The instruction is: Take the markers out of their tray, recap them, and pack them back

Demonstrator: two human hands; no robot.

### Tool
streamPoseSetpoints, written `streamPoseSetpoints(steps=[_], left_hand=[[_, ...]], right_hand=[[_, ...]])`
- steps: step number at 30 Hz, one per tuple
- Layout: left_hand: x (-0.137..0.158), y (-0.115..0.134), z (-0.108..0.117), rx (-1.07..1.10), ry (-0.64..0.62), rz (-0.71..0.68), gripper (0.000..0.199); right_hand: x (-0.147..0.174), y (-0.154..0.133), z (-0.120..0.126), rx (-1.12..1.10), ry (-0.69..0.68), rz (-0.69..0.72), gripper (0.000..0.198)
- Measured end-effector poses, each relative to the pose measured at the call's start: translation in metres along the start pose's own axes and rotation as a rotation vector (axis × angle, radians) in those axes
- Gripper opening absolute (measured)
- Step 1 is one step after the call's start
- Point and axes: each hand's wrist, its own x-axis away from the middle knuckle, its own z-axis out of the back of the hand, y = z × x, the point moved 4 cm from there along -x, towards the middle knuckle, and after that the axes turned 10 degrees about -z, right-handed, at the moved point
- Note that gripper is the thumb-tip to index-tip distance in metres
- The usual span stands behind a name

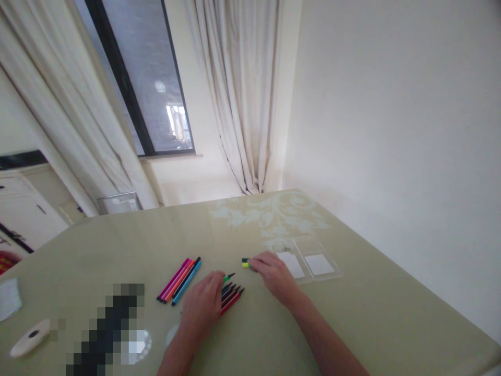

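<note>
My left hand [202, 302] is closed around a green felt-tip pen [227, 278], whose dark tip points right with no cap on it. Beneath and beside that hand lie several uncapped felt-tip pens [231, 304], red and dark ones among them, partly covered by the fingers. My right hand [274, 272] pinches small pen caps [246, 264], one dark green and one yellow-green, to the right of the green pen's tip. Left of my hands, several capped felt-tip pens [179, 281] in magenta, orange, black and blue lie side by side on the table.
A clear plastic case [309, 278] with white cards lies behind my right hand on the green table [371, 313]. A white oval object [30, 338] and a pale packet [10, 298] sit at the left. A pixelated dark patch covers the lower left. Curtains [250, 94] hang behind.
</note>
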Motion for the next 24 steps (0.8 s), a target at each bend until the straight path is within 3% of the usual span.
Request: streamPoseSetpoints(steps=[3, 5, 9, 13, 19, 24], left_hand=[[0.006, -0.029, 0.012, -0.118, 0.083, 0.185, 0.035], [0.008, -0.041, 0.016, -0.204, 0.040, 0.262, 0.033], [0.009, -0.042, 0.020, -0.273, -0.094, 0.366, 0.026], [0.008, -0.031, 0.018, -0.226, -0.133, 0.337, 0.023], [0.007, -0.032, 0.014, -0.083, -0.114, 0.319, 0.033], [0.014, -0.051, 0.020, -0.242, 0.005, 0.455, 0.030]], right_hand=[[-0.003, 0.029, 0.020, 0.027, 0.103, -0.212, 0.024], [-0.003, 0.037, 0.022, 0.086, 0.053, -0.274, 0.020], [-0.002, 0.032, 0.006, 0.194, -0.134, -0.259, 0.011], [0.000, 0.029, -0.002, 0.211, -0.154, -0.290, 0.009], [0.002, 0.034, -0.003, 0.239, -0.147, -0.337, 0.011], [0.002, 0.034, -0.005, 0.255, -0.126, -0.343, 0.009]])
